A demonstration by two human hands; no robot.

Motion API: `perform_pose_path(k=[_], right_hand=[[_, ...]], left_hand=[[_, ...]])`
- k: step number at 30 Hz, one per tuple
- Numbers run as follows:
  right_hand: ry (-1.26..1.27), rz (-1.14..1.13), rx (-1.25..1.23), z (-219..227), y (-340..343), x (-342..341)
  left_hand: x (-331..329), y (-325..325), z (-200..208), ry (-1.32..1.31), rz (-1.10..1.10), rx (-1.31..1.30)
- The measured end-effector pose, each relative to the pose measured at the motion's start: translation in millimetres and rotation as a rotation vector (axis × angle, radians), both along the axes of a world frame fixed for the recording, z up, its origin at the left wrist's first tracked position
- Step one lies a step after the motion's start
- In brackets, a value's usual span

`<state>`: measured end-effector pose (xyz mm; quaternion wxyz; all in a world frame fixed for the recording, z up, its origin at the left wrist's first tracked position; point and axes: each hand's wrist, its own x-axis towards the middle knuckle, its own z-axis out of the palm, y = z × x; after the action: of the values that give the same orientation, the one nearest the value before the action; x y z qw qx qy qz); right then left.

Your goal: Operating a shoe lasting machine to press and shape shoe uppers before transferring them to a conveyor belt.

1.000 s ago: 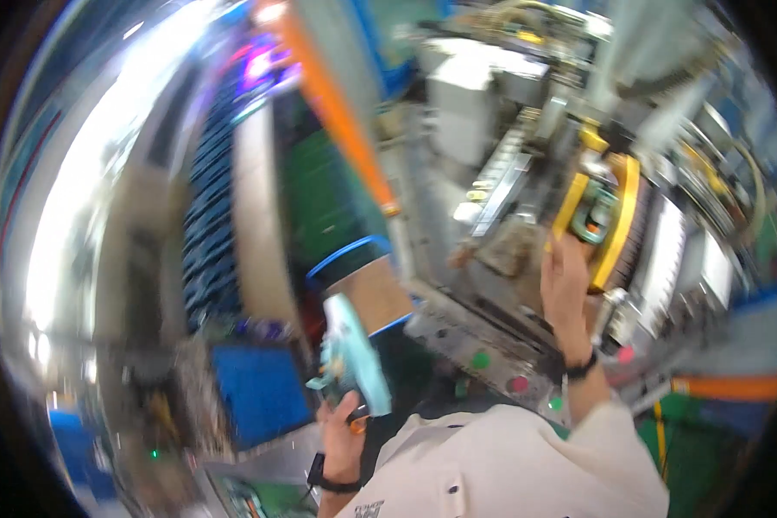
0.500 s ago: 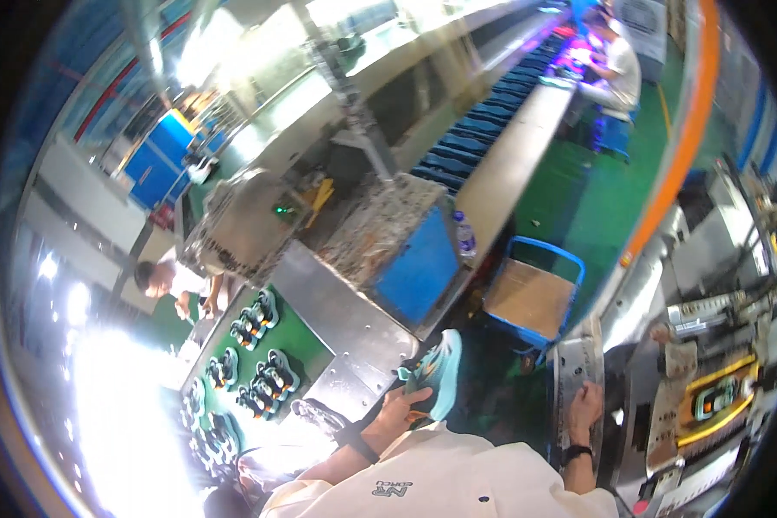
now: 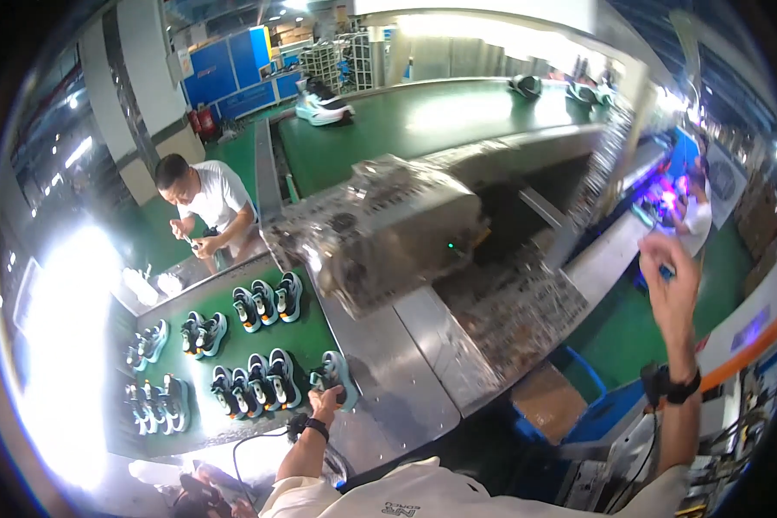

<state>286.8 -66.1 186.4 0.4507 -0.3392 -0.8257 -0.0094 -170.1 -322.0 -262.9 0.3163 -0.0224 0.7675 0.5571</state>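
My left hand grips a teal and black sneaker and holds it down on the near right corner of a green conveyor belt. Several pairs of matching sneakers stand in rows on the belt to its left. My right hand is raised in the air at the right with its fingers loosely apart and nothing in it. Each wrist carries a black band.
A person in a white shirt works at the belt's far side. A silver machine housing spans the belt, with a metal table in front. A higher green belt carries more sneakers. A blue crate with cardboard sits below right.
The view has swung round from the machines to the green belt. My left hand has brought the sneaker down onto the belt. My right hand has left the grey part and risen.
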Motion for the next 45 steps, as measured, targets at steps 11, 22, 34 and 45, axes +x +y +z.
perform_pose_path(k=[11, 22, 34, 45], right_hand=[[-0.517, 0.258, -0.202, 75, 209, -467], [-0.552, 0.289, -0.365, 29, 262, -633], [-1.107, -0.010, -0.518, 90, 239, -472], [-0.096, 0.634, -0.279, 120, 84, -297]], left_hand=[[-88, 23, -111, 0.354, 0.005, -0.535], [-95, 29, -25, 0.514, -0.044, -0.147], [-91, 19, -109, 0.884, -0.107, -0.270], [-12, 30, 44, 0.299, -0.453, 0.415]])
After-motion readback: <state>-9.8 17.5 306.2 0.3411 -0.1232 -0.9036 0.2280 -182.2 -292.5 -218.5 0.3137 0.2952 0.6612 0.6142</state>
